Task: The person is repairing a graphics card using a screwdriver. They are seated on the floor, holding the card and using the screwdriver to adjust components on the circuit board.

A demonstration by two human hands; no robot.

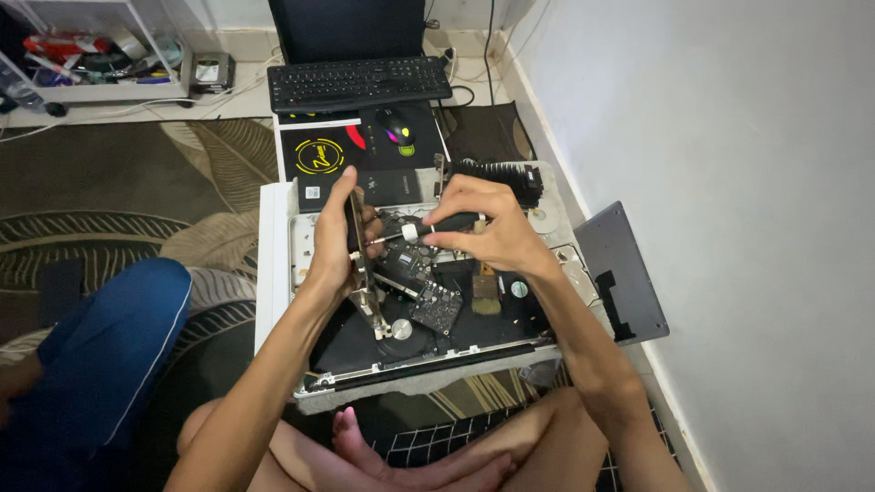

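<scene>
Head view, hands clamped on screwdriver (442, 226) and circuit board (363, 264), keyboard (358, 82) beyond

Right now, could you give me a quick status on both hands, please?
Left hand holds thin upright circuit board. Right hand grips black-handled screwdriver, tip at board. Opened grey laptop below.

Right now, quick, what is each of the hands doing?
Left hand: closed, holding a flat part upright on its edge.
Right hand: closed around a screwdriver, tip toward that part.
</scene>
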